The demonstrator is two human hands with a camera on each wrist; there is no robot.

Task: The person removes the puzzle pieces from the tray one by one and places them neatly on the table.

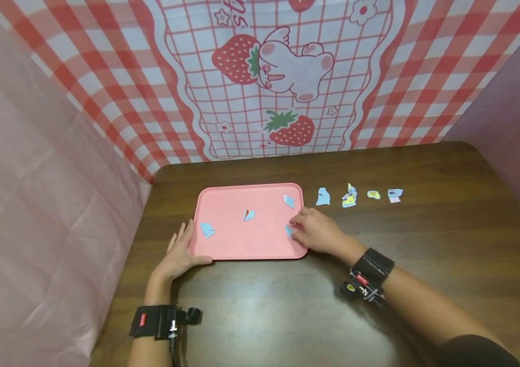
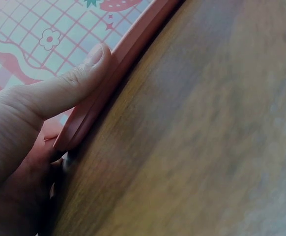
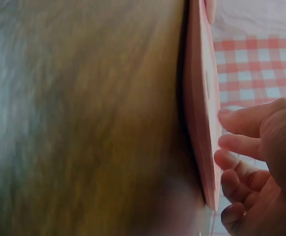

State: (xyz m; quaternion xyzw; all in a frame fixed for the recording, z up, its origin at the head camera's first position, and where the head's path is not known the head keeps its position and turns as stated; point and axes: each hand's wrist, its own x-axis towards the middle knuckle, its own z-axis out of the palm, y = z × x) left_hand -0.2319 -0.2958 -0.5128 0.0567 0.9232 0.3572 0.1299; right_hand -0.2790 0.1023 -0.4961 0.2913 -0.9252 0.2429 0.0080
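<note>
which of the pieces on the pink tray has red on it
The middle piece on the tray: it bears a red patch. The left piece and the upper right piece show none, nor does what shows of the piece at the right hand.

The head view looks forward and down over the whole pink rectangular tray [image 1: 241, 199]. Both wrist views, close and tilted, share its near edge: the left at the left corner, the right, low, facing red-and-white checked cloth [image 3: 256, 64].
</note>
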